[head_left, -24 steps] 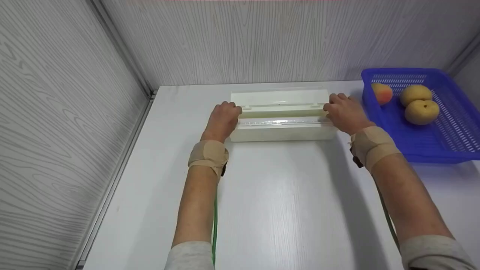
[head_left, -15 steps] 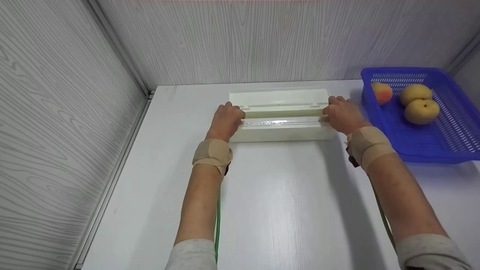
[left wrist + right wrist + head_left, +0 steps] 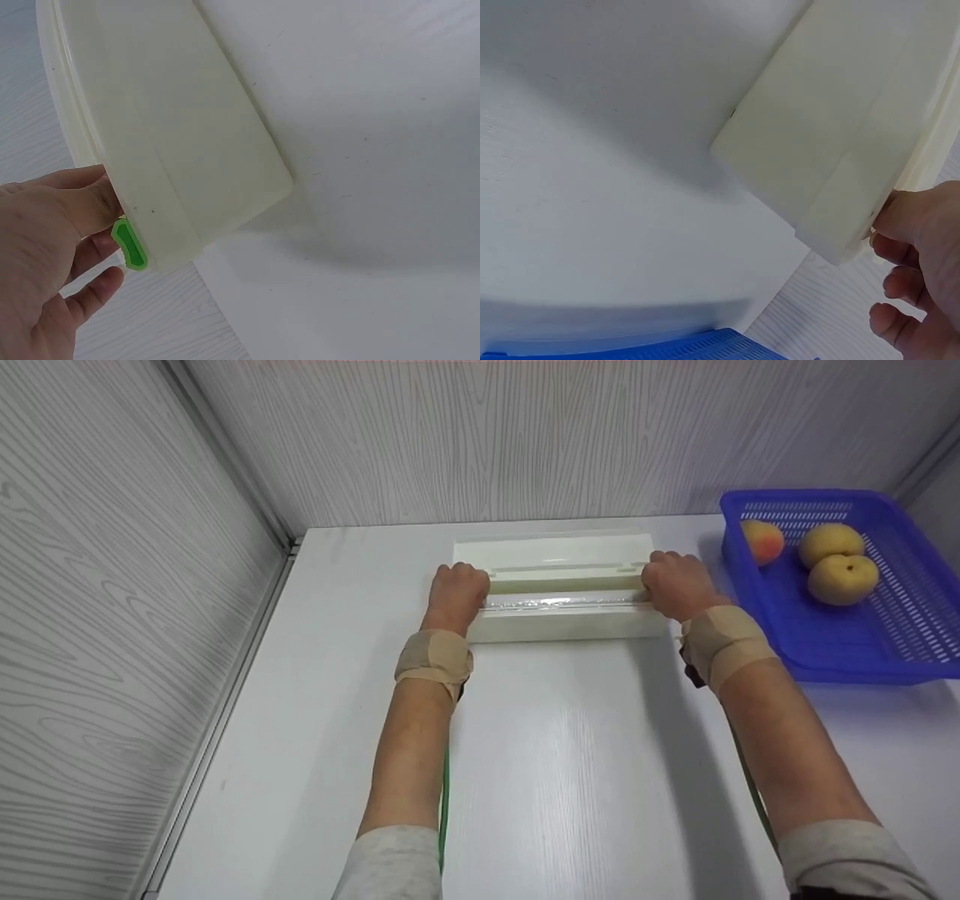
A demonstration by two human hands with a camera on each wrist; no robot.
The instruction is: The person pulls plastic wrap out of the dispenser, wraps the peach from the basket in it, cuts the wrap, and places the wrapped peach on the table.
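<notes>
A white cling film dispenser [image 3: 570,627] stands on the table, its lid [image 3: 555,549] tipped back toward the rear wall. A shiny strip of cling film [image 3: 559,602] runs along its top between my hands. My left hand [image 3: 459,594] has curled fingers at the left end and appears to pinch the film's edge. In the left wrist view, the thumb meets the box's upper edge, close to a small green piece [image 3: 130,244]. At the right end, my right hand [image 3: 677,586] grips likewise, thumb at the box edge. The pinched edges themselves are hidden.
To the right stands a blue plastic basket [image 3: 847,669] with a reddish peach [image 3: 763,543] and two yellow fruits [image 3: 843,580]. A wood-grain wall [image 3: 480,442] rises behind the table, and another panel [image 3: 112,622] borders the left.
Both hands have come slightly closer together and lower onto the shiny strip, their fingers more curled. The view has shifted a little; dispenser and basket stay in place.
</notes>
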